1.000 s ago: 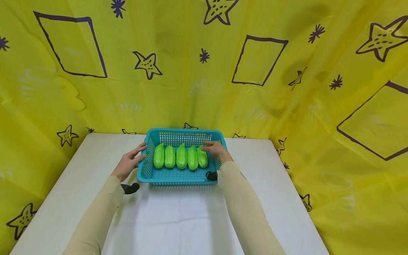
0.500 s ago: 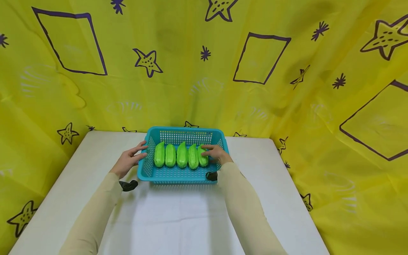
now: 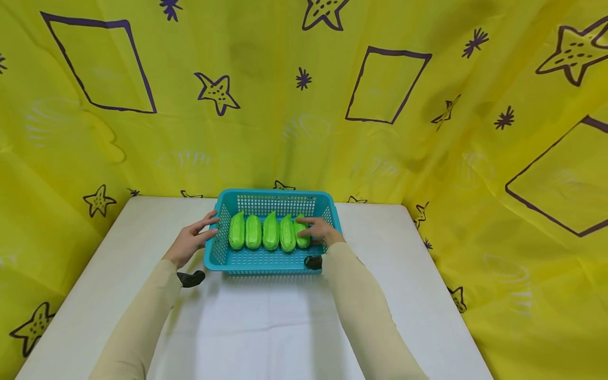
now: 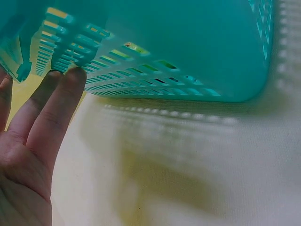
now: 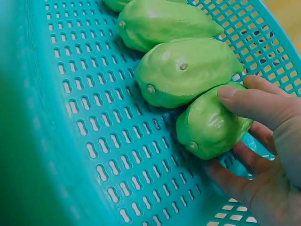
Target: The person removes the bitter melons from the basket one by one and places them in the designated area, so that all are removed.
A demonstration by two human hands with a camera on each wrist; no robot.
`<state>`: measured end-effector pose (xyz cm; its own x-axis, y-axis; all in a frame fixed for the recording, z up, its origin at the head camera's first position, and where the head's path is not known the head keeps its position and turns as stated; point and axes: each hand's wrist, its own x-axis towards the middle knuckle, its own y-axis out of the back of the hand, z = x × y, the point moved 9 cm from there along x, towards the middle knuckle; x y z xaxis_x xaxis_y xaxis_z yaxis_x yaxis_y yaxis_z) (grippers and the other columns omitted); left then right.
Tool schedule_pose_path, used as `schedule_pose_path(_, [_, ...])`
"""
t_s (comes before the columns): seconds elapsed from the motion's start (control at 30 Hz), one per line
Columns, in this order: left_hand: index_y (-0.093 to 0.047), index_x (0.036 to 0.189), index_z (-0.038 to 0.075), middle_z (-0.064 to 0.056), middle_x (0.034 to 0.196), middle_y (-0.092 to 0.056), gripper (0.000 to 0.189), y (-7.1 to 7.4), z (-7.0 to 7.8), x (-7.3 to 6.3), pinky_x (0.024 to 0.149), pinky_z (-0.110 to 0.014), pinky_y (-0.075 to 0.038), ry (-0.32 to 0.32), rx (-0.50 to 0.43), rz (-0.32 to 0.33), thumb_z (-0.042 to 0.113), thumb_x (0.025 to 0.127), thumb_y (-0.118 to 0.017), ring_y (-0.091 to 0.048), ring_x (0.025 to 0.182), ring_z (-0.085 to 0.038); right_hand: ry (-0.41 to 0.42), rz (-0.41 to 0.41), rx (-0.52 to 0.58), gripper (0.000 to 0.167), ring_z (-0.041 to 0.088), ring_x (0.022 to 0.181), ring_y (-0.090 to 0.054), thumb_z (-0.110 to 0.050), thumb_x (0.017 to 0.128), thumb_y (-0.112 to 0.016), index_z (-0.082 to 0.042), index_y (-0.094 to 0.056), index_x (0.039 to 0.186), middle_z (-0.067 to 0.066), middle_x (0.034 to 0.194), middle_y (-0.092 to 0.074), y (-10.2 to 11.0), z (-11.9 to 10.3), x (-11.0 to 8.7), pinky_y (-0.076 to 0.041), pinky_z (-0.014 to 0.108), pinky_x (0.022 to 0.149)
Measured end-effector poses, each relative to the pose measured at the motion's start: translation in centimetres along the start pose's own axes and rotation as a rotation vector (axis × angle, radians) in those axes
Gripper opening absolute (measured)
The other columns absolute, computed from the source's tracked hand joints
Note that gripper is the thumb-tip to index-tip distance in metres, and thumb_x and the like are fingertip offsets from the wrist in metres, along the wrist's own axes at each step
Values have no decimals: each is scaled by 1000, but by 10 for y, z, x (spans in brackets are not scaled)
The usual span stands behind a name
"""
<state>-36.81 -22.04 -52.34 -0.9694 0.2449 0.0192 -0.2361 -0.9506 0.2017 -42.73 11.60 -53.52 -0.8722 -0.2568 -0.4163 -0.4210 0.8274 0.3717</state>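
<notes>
Several glossy green gourd-shaped vegetables (image 3: 271, 231) lie side by side in a turquoise plastic basket (image 3: 266, 267). At the right end of the row, my right hand (image 3: 320, 231) grips the last green gourd-shaped vegetable (image 5: 211, 125). The right wrist view shows the thumb across its top and the other fingers along its far side and underneath. My left hand (image 3: 189, 241) is at the basket's left side, its fingers fairly straight. In the left wrist view, two fingertips (image 4: 75, 75) touch the perforated outer wall below the rim.
The basket stands near the back of a white-covered table (image 3: 266, 338). Yellow curtains (image 3: 266, 142) with dark drawn stars and boxes rise behind and at both sides. A dark strap-like piece (image 3: 191, 278) sticks out at the left wrist, and another dark piece (image 3: 313, 262) at the right.
My right hand has shifted slightly left and down, its fingers settling round the rightmost vegetable. The left hand stays at the basket's side. The head view has moved a little.
</notes>
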Motion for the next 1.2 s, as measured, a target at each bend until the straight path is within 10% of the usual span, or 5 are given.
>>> schedule_pose_path(0.7, [-37, 152, 8, 3, 163, -16, 65, 1, 0, 0, 103, -66, -34, 28, 21, 6, 36, 98, -60, -12, 148, -35, 93, 14, -258, 49, 36, 130, -43, -16, 94, -68, -16, -53, 140, 18, 150, -37, 5, -15, -4, -45, 48, 99])
schedule_pose_path(0.97, [-37, 151, 7, 2, 163, -16, 63, 0, 2, -2, 103, -65, -34, 22, 15, 10, 33, 99, -60, -12, 148, -35, 109, -6, -203, 42, 33, 111, -55, -21, 93, -69, -15, -58, 132, 23, 142, -41, 10, -17, 0, -53, 42, 83])
schedule_pose_path(1.2, [-38, 151, 8, 1, 163, -15, 64, -1, 3, -2, 103, -66, -33, 27, 10, 8, 34, 98, -61, -11, 148, -34, 124, 25, -232, 37, 37, 126, -46, -20, 97, -64, -14, -60, 133, 22, 143, -42, 13, -21, -2, -47, 47, 95])
